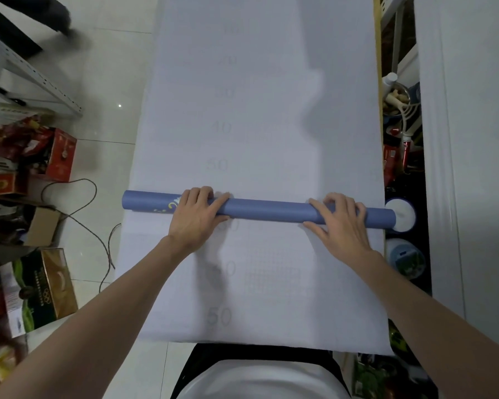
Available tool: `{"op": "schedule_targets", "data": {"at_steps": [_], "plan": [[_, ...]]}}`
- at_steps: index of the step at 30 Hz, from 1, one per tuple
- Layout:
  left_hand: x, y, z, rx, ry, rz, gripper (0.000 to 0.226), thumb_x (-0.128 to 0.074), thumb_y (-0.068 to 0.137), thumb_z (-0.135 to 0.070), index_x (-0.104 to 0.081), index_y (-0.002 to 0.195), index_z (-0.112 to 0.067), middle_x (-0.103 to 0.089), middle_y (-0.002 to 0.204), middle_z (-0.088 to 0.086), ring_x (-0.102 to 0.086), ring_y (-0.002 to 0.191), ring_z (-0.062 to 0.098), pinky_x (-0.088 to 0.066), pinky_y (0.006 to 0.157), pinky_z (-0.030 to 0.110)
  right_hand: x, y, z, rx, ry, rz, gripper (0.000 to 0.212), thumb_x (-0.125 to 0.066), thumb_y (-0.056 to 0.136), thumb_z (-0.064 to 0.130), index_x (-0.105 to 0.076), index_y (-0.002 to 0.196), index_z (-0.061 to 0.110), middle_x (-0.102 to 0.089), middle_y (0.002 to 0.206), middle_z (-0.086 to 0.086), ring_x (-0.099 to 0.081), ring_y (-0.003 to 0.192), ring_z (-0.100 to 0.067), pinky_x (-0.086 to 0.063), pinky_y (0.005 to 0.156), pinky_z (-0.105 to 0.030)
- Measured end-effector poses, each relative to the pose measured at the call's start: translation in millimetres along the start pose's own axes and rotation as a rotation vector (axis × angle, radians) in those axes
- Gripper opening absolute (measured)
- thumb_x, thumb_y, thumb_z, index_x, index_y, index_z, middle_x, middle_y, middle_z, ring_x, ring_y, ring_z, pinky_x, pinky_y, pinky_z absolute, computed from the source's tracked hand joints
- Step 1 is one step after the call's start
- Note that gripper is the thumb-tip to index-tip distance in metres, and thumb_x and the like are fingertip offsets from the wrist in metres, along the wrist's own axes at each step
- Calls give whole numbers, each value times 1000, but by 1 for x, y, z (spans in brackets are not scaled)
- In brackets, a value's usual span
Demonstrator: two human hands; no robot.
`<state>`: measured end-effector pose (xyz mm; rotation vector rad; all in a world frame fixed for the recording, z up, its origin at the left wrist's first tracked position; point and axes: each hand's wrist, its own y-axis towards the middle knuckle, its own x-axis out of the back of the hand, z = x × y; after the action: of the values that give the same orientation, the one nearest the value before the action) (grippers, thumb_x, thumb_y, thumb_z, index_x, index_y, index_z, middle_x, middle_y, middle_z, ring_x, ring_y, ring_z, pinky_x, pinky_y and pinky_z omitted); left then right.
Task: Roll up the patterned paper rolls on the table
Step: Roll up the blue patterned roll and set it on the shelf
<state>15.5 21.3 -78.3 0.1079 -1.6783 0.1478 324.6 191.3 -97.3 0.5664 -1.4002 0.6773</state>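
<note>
Patterned paper roll (265, 210), blue, lies crosswise under both hands. The left hand (195, 214) curls over it near its left end, and the right hand (342, 223) grips near its right end. Beneath them is a white numbered sheet (242, 110). Cardboard boxes (55, 156) and a cable (92, 226) lie left of the left hand on a tiled floor (113, 67).

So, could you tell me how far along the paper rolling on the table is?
Done: some paper is already wound into a blue roll lying crosswise. In hand: the left hand and right hand both grip that roll. Left: a long stretch of flat white sheet with faint numbers lies beyond the roll, and more lies on the near side, so much remains.
</note>
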Motion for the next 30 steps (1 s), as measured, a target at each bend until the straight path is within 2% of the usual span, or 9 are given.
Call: {"op": "schedule_targets", "data": {"at_steps": [5, 8, 10, 13, 16, 19, 23, 26, 30], "plan": [[-3, 2, 5, -32, -33, -2, 49, -40, 99, -44, -61, 123, -6, -64, 105, 14, -57, 87, 37, -46, 89, 47, 5, 6, 0, -45, 14, 6, 51, -29, 99, 57, -59, 124, 26, -64, 109, -3, -53, 103, -27, -30, 87, -43], [-6, -5, 6, -23, 31, -16, 52, -55, 96, -46, -58, 131, -7, -57, 122, 22, -54, 105, 41, -42, 99, 51, 0, 3, 1, -71, 61, 16, 44, -40, 98, 55, -61, 128, 29, -58, 127, -6, -49, 116, -29, -29, 92, -45], [-6, -7, 5, 18, 72, -9, 55, -60, 93, -47, -56, 134, -10, -56, 118, 23, -53, 99, 41, -44, 93, 50, 0, 2, 2, -47, 64, 27, 51, -53, 91, 58, -59, 133, 30, -52, 132, -8, -48, 119, -30, -28, 92, -45], [-6, -5, 5, 25, 76, -4, 53, -58, 95, -43, -55, 134, -8, -60, 106, 18, -55, 89, 38, -46, 87, 49, 5, 5, 1, -17, 51, 7, 54, -44, 91, 59, -57, 133, 28, -58, 121, -2, -51, 111, -29, -29, 91, -44], [-7, -4, 7, 13, 48, -1, 50, -53, 97, -40, -56, 130, -3, -63, 109, 15, -58, 95, 37, -44, 96, 50, 9, 10, 0, -75, 153, -54, 44, -47, 92, 55, -59, 122, 26, -64, 113, 4, -51, 112, -20, -26, 91, -42], [-6, -2, 9, 5, 35, 39, 54, -62, 92, -41, -55, 129, -1, -59, 123, 18, -57, 107, 38, -40, 103, 51, 7, 12, 7, -84, 129, -53, 39, -41, 97, 50, -62, 119, 25, -60, 129, 5, -50, 121, -20, -28, 92, -44], [5, 13, 10, 52, 61, 119, 55, -68, 87, -43, -57, 124, -4, -56, 116, 24, -54, 96, 40, -42, 91, 49, 6, 15, 9, -84, 49, -38, 45, -57, 95, 45, -57, 134, 22, -43, 148, -11, -42, 128, -31, -28, 92, -45], [11, 19, 12, 58, 88, 174, 54, -64, 89, -47, -57, 122, -5, -56, 103, 18, -51, 86, 35, -41, 82, 45, 9, 18, 4, -56, -2, 14, 56, -65, 88, 49, -55, 136, 22, -52, 133, -10, -45, 119, -33, -30, 90, -47], [10, 16, 19, -4, 12, 107, 45, -53, 96, -45, -59, 119, -6, -62, 94, 13, -55, 80, 35, -45, 80, 45, 15, 22, 5, -138, 46, 23, 40, -52, 95, 46, -57, 127, 22, -62, 118, -2, -50, 113, -28, -29, 92, -46]]}}
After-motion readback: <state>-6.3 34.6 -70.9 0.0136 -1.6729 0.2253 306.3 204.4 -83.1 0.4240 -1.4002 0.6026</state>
